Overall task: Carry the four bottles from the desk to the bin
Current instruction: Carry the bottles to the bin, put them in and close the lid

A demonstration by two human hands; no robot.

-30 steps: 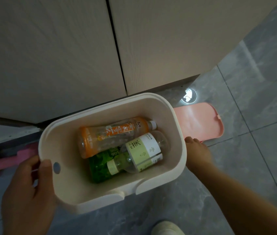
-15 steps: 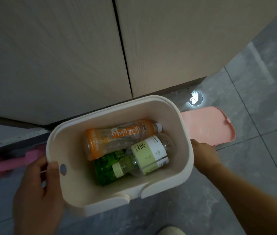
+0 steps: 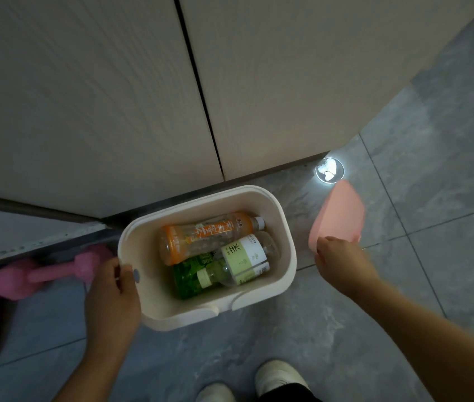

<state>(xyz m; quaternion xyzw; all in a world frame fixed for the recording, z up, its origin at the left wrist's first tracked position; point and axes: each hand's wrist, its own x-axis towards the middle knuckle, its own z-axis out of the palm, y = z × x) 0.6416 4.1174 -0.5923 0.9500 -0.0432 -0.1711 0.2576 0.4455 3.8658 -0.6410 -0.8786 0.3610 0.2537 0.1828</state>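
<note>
A cream bin (image 3: 286,227) stands on the grey floor by the cabinets. Inside lie an orange-labelled bottle (image 3: 206,235), a clear bottle with a pale green label (image 3: 241,259) and a green bottle (image 3: 189,278) beneath them; a fourth cannot be made out. My left hand (image 3: 111,288) grips the bin's left rim. My right hand (image 3: 343,265) holds the near edge of the pink lid (image 3: 338,219), which is tilted up off the floor to the right of the bin.
Pale wooden cabinet doors (image 3: 113,97) rise just behind the bin. A pink dumbbell (image 3: 47,274) lies on the floor at the left. A round shiny floor fitting (image 3: 329,170) sits behind the lid. My shoes (image 3: 279,378) show at the bottom.
My right hand left the bin's right side and took hold of the pink lid, lifting its edge off the floor. The bin now sits lower, with more floor in view.
</note>
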